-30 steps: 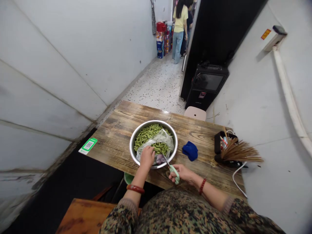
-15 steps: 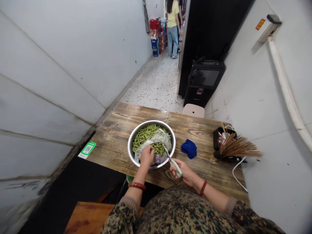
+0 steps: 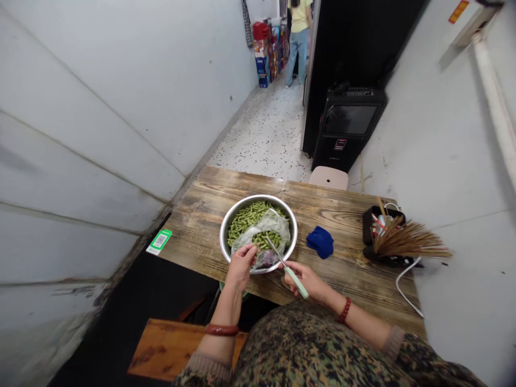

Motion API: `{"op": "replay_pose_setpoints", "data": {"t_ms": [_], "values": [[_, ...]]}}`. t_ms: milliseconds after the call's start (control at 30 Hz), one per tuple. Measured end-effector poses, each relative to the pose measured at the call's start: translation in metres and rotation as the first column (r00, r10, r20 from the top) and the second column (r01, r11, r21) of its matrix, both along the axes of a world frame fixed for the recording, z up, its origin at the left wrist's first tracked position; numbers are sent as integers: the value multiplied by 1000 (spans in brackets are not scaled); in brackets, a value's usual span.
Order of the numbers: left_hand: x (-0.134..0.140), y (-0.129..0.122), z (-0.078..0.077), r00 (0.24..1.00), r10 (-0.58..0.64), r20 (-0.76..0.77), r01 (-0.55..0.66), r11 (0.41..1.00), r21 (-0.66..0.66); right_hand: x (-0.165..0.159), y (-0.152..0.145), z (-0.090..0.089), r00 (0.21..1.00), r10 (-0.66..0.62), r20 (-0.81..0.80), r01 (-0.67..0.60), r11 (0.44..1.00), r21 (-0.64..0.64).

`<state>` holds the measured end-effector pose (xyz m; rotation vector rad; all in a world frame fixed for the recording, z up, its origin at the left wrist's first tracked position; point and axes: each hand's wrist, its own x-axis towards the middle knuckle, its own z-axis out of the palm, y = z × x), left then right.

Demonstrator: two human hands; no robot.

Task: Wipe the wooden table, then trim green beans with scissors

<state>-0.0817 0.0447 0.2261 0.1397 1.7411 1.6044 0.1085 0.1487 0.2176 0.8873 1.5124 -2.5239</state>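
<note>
A round steel bowl [image 3: 226,236] of green pods sits near the wooden bench's [image 3: 193,236] front edge. At its near rim the left hand [image 3: 241,264] pinches a clear plastic bag [image 3: 269,226]; the right hand [image 3: 308,279] clenches green-handled scissors [image 3: 287,267]. A blue cloth [image 3: 320,241] lies right of the bowl, with bare wood between.

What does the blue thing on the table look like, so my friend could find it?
Start at the long wooden table and find the big shiny metal bowl of green beans. Just past the bowl, toward the black box of sticks, lies a small crumpled blue cloth. It is the only bright blue, soft thing lying on the wood.
</note>
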Motion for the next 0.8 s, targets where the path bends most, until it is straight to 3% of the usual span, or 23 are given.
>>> {"op": "replay_pose_setpoints", "data": {"t_ms": [200, 333, 467, 800], "values": [[7, -3, 22, 998, -39, 55, 37, 999, 36, 6, 5, 1, 998, 55, -23, -54, 998, 35], [10, -4, 29, 999, -30, 40, 29, 999, 27, 6, 6, 6, 993, 74, -92, -58, 983, 173], [13, -5, 29, 999, -37, 13, 37, 999, 11, 4, 2, 2, 988, 93, -120, -60, 965, 255], [16, -3, 13, 995, -96, -4, 96, 994, -50, 1, -3, -9, 981, 116, -155, -68, 955, 288]]}}
